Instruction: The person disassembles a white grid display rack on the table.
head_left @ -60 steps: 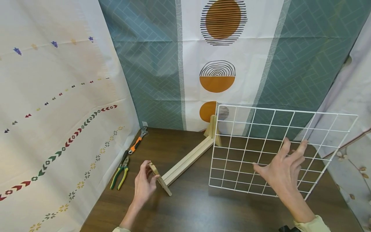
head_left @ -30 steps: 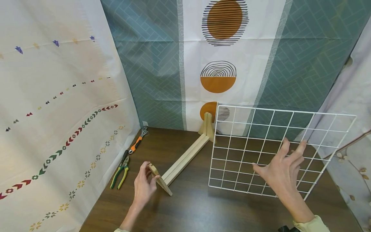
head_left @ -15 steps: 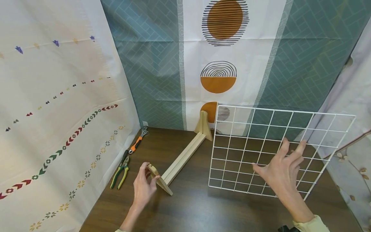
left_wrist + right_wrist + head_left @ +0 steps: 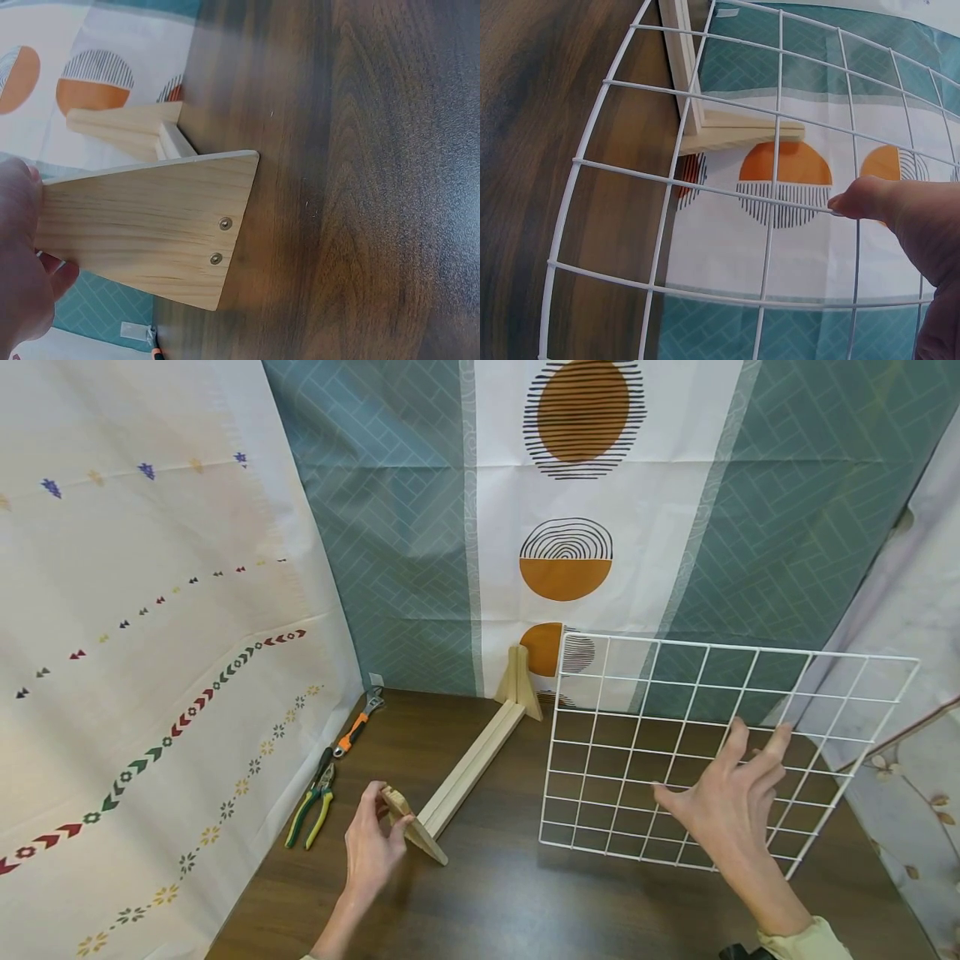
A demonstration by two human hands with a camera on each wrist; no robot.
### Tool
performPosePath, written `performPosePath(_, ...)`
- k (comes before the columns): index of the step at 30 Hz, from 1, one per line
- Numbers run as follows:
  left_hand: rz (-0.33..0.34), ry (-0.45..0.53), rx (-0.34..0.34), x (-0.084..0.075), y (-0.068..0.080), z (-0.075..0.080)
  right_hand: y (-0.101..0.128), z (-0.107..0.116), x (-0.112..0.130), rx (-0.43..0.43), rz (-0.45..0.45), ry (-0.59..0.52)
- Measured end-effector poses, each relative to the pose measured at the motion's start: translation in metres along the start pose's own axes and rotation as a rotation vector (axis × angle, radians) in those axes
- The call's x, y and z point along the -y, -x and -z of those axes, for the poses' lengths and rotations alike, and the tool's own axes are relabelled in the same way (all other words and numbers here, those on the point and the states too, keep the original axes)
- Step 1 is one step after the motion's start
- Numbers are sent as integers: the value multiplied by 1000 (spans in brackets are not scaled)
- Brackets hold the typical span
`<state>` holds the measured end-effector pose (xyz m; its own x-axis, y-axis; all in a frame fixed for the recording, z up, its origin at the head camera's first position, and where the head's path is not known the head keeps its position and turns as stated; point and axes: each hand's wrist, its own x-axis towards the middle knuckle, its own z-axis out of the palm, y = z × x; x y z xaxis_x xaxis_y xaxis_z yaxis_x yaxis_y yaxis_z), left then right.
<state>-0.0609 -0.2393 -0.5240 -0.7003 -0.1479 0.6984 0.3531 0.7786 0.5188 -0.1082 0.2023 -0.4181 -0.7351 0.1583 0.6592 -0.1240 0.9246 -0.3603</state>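
Observation:
A light wooden stand [image 4: 468, 777] lies on the dark wooden table [image 4: 525, 902], a long rail with a triangular foot at each end. My left hand [image 4: 371, 843] grips the near foot [image 4: 416, 837], thumb and fingers curled round its edge; the left wrist view shows that foot [image 4: 150, 225] with two screws, and my left hand [image 4: 22, 277] at its side. A white wire grid panel [image 4: 735, 646] stands upright on the table at the right. My right hand [image 4: 727, 810] rests on it with spread, straight fingers; a fingertip [image 4: 847, 202] touches a wire of the grid [image 4: 778, 112].
Green-yellow pliers [image 4: 315, 797] and an orange-handled adjustable wrench [image 4: 358, 724] lie along the table's left edge. Patterned cloths hang close on the left [image 4: 150, 610], at the back [image 4: 570, 485] and on the right [image 4: 907, 610]. The stand's far foot [image 4: 519, 681] is near the back cloth.
The stand's far end has swung to the left, away from the grid's left edge, while its near foot stays in my left hand. The grid and my right hand have barely moved.

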Motion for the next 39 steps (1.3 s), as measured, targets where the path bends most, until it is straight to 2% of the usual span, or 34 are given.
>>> performPosePath(11,6,-29,-9,-3,2,1,0,0,0,-8,13,-2)
performPosePath(23,11,-47,-41,-5,5,1,0,0,0,11,-12,-4)
performPosePath(31,59,-56,-53,-9,8,2,2,-1,-1,3,3,-9)
performPosePath(39,74,-72,-71,-12,9,0,2,-1,-2,-10,11,-4)
